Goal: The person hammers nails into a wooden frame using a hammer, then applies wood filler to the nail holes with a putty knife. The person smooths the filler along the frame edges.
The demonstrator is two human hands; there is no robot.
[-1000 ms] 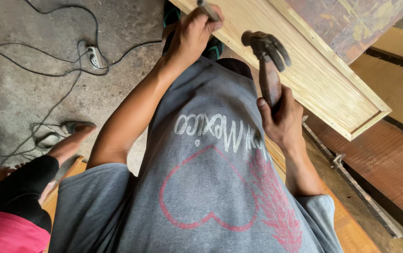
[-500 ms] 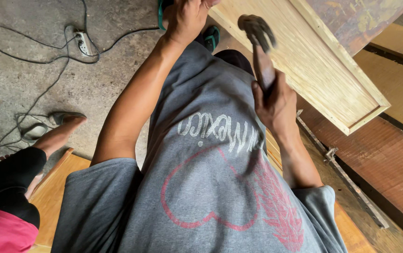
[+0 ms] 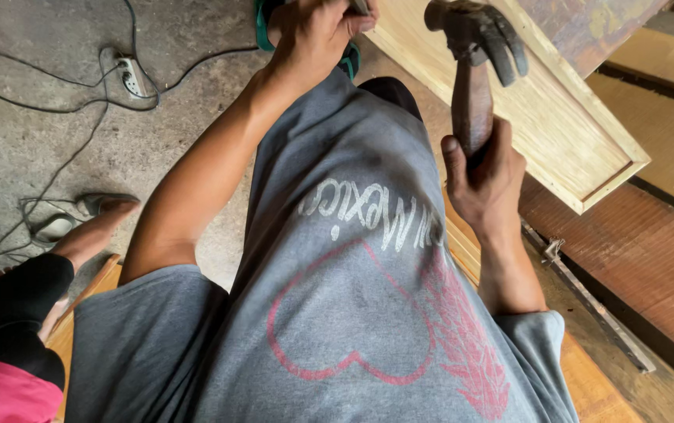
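Observation:
My right hand (image 3: 484, 182) grips the wooden handle of a claw hammer (image 3: 474, 35). The hammer stands upright, its steel head in front of a pale wooden panel frame (image 3: 556, 125). My left hand (image 3: 313, 31) reaches forward to the frame's near edge at the top of the view. It is closed around a small metal piece (image 3: 360, 6) that the picture's edge cuts off. My grey printed shirt (image 3: 352, 298) fills the middle of the view.
A power strip (image 3: 129, 74) with cables lies on the concrete floor at the left. Another person's foot (image 3: 94, 227) and black and pink clothing (image 3: 0, 345) show at the lower left. Reddish boards (image 3: 634, 258) and a metal strip (image 3: 587, 301) lie at the right.
The hammer head has moved up and to the right in the view. My left hand has shifted toward the top edge, still closed.

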